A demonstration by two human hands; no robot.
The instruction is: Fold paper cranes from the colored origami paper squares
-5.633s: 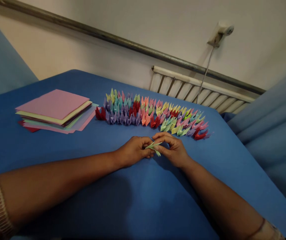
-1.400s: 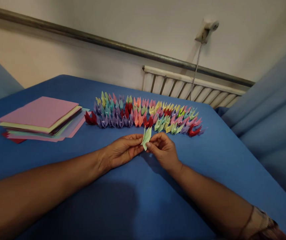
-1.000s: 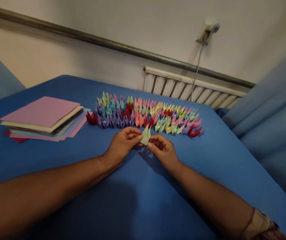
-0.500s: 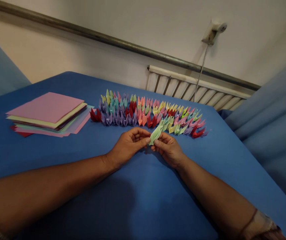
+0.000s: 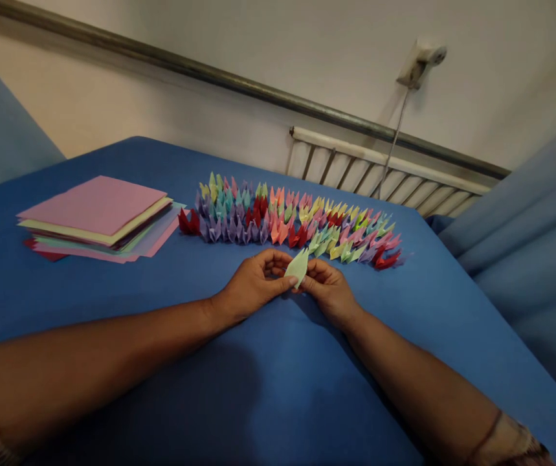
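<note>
A small pale green folded paper piece [image 5: 298,266] stands up between both my hands, just above the blue table [image 5: 268,388]. My left hand [image 5: 253,285] pinches its left side with thumb and fingers. On the other side, my right hand [image 5: 330,291] grips its lower right edge, fingers curled. Right behind the hands lie rows of several small folded paper figures [image 5: 297,220] in many colours.
A stack of coloured square paper sheets [image 5: 100,217], pink on top, lies at the left of the table. Behind the table are a white rail [image 5: 384,162] and a wall with a metal bar. Blue fabric [image 5: 530,246] hangs at the right.
The green piece has been turned between my fingers, from a flat lying shape to an upright leaf-like shape. Both hands stayed in the same spot on the table.
</note>
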